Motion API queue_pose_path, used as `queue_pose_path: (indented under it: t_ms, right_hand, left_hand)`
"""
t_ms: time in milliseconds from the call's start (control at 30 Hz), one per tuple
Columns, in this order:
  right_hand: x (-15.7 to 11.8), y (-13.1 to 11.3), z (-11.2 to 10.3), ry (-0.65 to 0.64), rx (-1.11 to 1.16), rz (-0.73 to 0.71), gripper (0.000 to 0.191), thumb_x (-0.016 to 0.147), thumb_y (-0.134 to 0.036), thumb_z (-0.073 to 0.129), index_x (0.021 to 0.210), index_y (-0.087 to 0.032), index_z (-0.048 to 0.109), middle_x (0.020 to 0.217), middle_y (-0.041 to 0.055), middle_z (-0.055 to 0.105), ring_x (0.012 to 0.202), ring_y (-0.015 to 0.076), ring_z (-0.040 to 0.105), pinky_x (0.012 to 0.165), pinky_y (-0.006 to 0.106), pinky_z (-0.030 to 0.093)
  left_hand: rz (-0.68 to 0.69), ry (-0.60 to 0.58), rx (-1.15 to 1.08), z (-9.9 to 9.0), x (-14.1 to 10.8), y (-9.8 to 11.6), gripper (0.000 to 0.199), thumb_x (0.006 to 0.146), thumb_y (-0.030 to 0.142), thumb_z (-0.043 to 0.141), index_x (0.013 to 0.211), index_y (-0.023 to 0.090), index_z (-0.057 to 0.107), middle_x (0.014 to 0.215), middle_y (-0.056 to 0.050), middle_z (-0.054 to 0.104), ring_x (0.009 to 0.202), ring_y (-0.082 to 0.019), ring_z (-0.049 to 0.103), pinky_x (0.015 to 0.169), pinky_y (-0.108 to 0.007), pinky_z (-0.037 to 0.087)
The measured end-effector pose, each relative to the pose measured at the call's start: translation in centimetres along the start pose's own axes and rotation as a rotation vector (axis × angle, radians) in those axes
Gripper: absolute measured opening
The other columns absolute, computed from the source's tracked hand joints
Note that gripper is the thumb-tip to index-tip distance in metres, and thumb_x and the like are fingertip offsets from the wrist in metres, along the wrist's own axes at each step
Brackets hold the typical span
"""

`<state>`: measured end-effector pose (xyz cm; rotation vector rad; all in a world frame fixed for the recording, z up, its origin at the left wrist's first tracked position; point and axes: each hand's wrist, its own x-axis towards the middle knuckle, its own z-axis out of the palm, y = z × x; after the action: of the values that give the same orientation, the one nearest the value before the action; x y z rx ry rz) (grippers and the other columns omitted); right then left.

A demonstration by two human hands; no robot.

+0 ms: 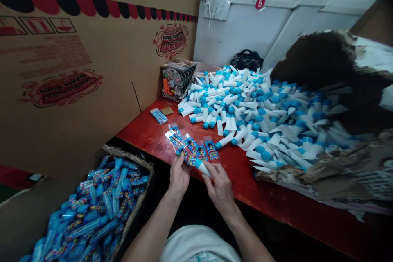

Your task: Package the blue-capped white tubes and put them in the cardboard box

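Note:
My left hand (pixel 179 175) pinches a colourful printed plastic sleeve (pixel 188 157) near the table's front edge. From the right, my right hand (pixel 220 185) grips a white tube (pixel 203 168), whose blue end meets the sleeve's opening; how far inside it sits I cannot tell. Just beyond my hands, several flat printed sleeves (pixel 201 152) lie on the red table (pixel 138 133). A large heap of white tubes with blue caps (pixel 236 102) spreads behind them and to the right.
Lower left stands an open carton (pixel 150 168) full of blue tubes in printed sleeves (pixel 101 208). A tall cardboard box (pixel 123 49) walls off the left side. Torn brown packaging (pixel 325 163) borders the heap at right. A dark display box (pixel 178 80) and a black bag (pixel 246 60) stand at the back.

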<state>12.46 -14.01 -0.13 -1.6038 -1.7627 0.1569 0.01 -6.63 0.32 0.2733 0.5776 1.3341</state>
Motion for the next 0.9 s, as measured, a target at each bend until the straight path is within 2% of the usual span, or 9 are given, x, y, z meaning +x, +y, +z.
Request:
queue_pose_path:
  t_ms: [100, 233, 533, 667, 900]
  right_hand:
    - [-0.2, -0.1, 0.3, 0.036, -0.107, -0.049, 0.035, 0.092, -0.02, 0.045, 0.126, -0.019, 0.055, 0.1, 0.0099, 0.059, 0.089, 0.0219, 0.055, 0.079, 0.034, 0.045]
    - [-0.4, -0.5, 0.4, 0.045, -0.226, -0.1, 0.036, 0.092, -0.018, 0.044, 0.127, -0.019, 0.055, 0.102, 0.0114, 0.06, 0.091, 0.0227, 0.054, 0.077, 0.035, 0.043]
    - [-0.3, -0.7, 0.1, 0.046, -0.281, -0.13, 0.036, 0.092, -0.016, 0.042, 0.123, -0.02, 0.059, 0.104, 0.0115, 0.06, 0.091, 0.0226, 0.053, 0.076, 0.035, 0.041]
    - [-0.3, -0.5, 0.2, 0.032, -0.256, -0.117, 0.036, 0.092, -0.016, 0.043, 0.124, -0.019, 0.059, 0.104, 0.0114, 0.06, 0.092, 0.0229, 0.053, 0.077, 0.035, 0.041]
    - [-0.2, -0.2, 0.3, -0.072, -0.104, -0.087, 0.039, 0.091, -0.02, 0.046, 0.129, -0.023, 0.054, 0.1, 0.0088, 0.059, 0.088, 0.0213, 0.055, 0.079, 0.033, 0.046]
  left_hand:
    - [-0.079, -0.025, -0.005, 0.0, -0.4, -0.1, 0.018, 0.08, 0.026, 0.064, 0.091, 0.012, 0.065, 0.083, -0.009, 0.071, 0.077, -0.021, 0.067, 0.075, -0.034, 0.052]
    - [-0.171, 0.021, -0.056, 0.2, -0.9, -0.3, 0.015, 0.082, 0.025, 0.06, 0.092, 0.013, 0.062, 0.089, -0.011, 0.071, 0.087, -0.025, 0.068, 0.081, -0.041, 0.052]
    - [-0.266, 0.047, -0.095, 0.1, -1.0, -1.0, 0.014, 0.083, 0.023, 0.057, 0.09, 0.013, 0.063, 0.092, -0.012, 0.071, 0.095, -0.027, 0.066, 0.088, -0.043, 0.05]
    - [-0.303, 0.041, -0.118, 0.0, -0.8, -1.2, 0.017, 0.084, 0.024, 0.054, 0.091, 0.012, 0.063, 0.093, -0.013, 0.07, 0.097, -0.027, 0.065, 0.09, -0.044, 0.049]
    - [-0.35, 0.067, -0.095, 0.1, -0.7, -1.2, 0.022, 0.086, 0.027, 0.049, 0.089, 0.012, 0.065, 0.094, -0.014, 0.069, 0.099, -0.029, 0.064, 0.089, -0.048, 0.05]
